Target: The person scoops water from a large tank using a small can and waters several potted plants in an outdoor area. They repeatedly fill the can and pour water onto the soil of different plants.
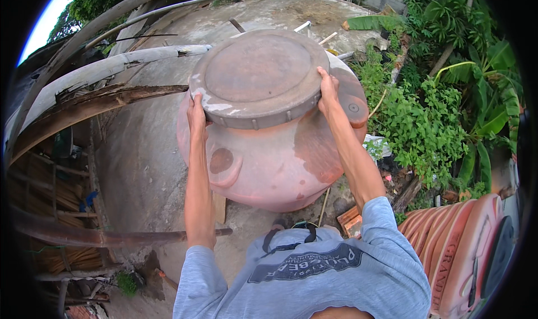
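Observation:
A wide round grey lid (258,67) with a worn, dusty top and a ribbed rim is over the mouth of a large faded orange-pink plastic water tank (263,168). My left hand (196,113) grips the lid's left rim, thumb on top. On the opposite side, my right hand (329,90) is closed round the right rim. Both arms reach forward, roughly straight. Below the near rim a strip of the tank's orange neck shows; whether the lid rests fully on it, I cannot tell. Wet-looking dark patches mark the tank's shoulder, and a small round cap (354,107) sits at its right.
Weathered poles (112,67) and split wood reach in from the left, close to the tank. Leafy plants (420,134) crowd the right side. A ribbed orange tank (454,246) lies at the lower right. An orange hollow brick (351,221) is on the ground near me.

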A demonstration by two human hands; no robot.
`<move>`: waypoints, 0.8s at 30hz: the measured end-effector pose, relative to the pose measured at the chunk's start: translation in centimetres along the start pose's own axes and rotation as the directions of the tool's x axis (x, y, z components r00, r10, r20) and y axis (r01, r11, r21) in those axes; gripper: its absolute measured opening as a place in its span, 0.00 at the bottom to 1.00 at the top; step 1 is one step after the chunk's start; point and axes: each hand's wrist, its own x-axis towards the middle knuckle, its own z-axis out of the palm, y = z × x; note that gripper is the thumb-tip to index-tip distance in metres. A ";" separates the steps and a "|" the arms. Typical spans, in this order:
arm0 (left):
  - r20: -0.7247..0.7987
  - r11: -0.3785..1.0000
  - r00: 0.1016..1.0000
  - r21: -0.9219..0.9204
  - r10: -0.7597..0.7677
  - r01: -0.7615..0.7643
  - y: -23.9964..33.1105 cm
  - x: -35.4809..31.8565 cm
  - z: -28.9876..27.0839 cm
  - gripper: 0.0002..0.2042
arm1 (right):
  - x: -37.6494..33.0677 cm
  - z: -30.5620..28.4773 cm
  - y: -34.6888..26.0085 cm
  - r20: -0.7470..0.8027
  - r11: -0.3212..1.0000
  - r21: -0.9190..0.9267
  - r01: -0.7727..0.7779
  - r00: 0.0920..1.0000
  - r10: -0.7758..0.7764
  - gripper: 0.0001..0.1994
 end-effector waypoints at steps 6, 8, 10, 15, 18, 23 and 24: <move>0.077 1.000 0.997 -0.023 -0.017 0.018 -0.2 -0.6 -0.2 0.24 | 0.4 0.1 -0.6 0.030 0.999 -0.041 0.020 0.999 -0.018 0.24; -0.005 0.999 1.000 -0.026 0.022 -0.022 -0.8 -1.3 0.0 0.24 | 1.0 0.4 -1.2 0.092 1.000 -0.030 -0.010 0.996 0.013 0.24; -0.053 0.999 0.998 -0.017 0.046 -0.047 -0.9 -2.8 0.6 0.27 | 1.9 0.5 -2.0 0.145 0.996 -0.055 -0.071 0.986 0.078 0.25; -0.055 0.999 0.998 -0.028 0.025 -0.027 -0.1 -7.5 3.3 0.42 | 7.7 -0.9 -2.5 0.232 0.985 -0.102 -0.138 0.960 0.159 0.25; -0.086 0.998 0.996 -0.063 -0.013 0.008 -0.2 -9.4 4.3 0.44 | 10.3 -0.7 -2.5 0.259 0.973 -0.152 -0.173 0.943 0.208 0.25; -0.097 0.997 0.995 -0.082 0.000 -0.008 -2.3 -10.2 5.6 0.49 | 11.7 -0.2 -4.0 0.323 0.952 -0.271 -0.142 0.918 0.229 0.25; -0.067 0.999 0.998 -0.042 0.015 -0.018 -2.8 -9.6 5.2 0.50 | 11.5 -0.7 -3.9 0.255 0.951 -0.305 -0.050 0.958 0.133 0.25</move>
